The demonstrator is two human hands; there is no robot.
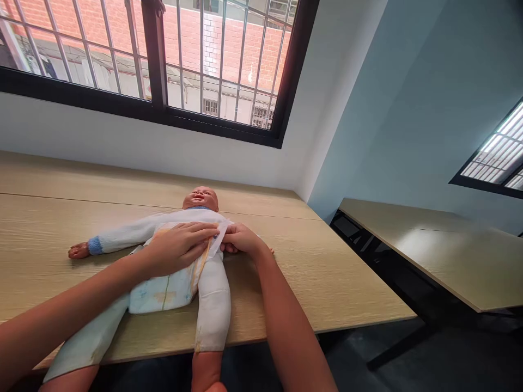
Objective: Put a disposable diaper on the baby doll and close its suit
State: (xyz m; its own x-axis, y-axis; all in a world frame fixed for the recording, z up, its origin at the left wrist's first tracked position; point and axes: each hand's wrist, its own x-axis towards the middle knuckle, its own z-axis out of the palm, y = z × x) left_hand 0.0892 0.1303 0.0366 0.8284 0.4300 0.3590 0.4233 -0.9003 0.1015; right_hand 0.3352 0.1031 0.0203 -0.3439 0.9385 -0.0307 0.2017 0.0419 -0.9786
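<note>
A baby doll (213, 277) in white clothes with blue cuffs lies on its back on the wooden table (310, 272), its lower legs reaching over the front edge. Around its hips is a white disposable diaper (157, 296) with a yellow-orange stripe. My left hand (180, 247) rests flat across the front of the diaper, fingers stretched towards the doll's left side. With bent fingers, my right hand (241, 239) pinches the diaper's white side tab (218, 239) at that hip. The fingertips of both hands are close together there. My left forearm covers part of the doll's right hip.
Behind the table is a wall with a black-framed, barred window (159, 103). A second wooden table (429, 245) stands to the right, past a dark gap. The doll's right arm (126, 234) stretches out to the left on the tabletop.
</note>
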